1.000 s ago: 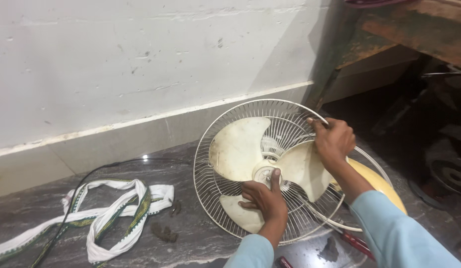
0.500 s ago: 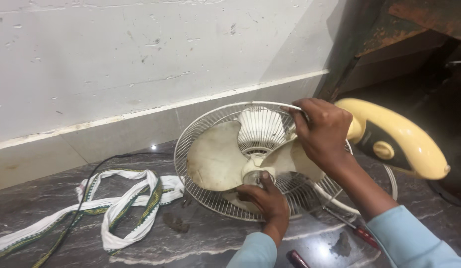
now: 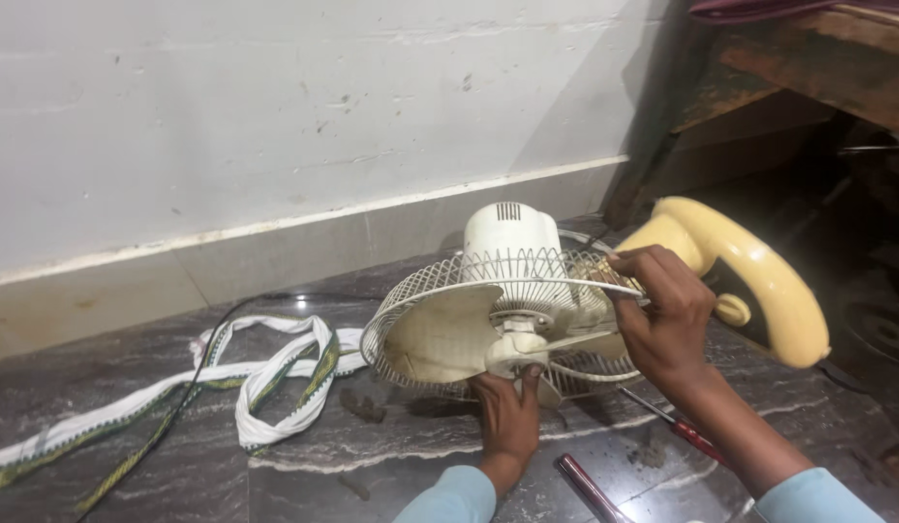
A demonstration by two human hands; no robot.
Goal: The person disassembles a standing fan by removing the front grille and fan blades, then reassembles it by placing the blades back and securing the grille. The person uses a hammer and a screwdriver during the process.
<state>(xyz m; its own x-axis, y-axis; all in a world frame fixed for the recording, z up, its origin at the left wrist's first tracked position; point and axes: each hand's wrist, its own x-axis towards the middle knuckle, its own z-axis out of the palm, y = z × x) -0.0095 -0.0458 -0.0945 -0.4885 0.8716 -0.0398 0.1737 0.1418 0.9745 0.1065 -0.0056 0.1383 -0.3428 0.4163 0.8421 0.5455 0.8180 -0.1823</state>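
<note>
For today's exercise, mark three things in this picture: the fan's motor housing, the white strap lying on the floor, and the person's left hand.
motor housing (image 3: 512,232), head view, on its white rounded back.
white strap (image 3: 275,392), head view, on a loop of it.
left hand (image 3: 507,412), head view, on the back of the hand, under the fan guard.

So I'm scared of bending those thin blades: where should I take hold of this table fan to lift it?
Probably by the yellow base neck, coming from the right: it is thick, rounded and juts clear of the wire guard. The right hand already grips the guard's rim beside it, while the left hand steadies the hub from below. The open guard leaves the blades exposed, so keep clear of them.
</note>
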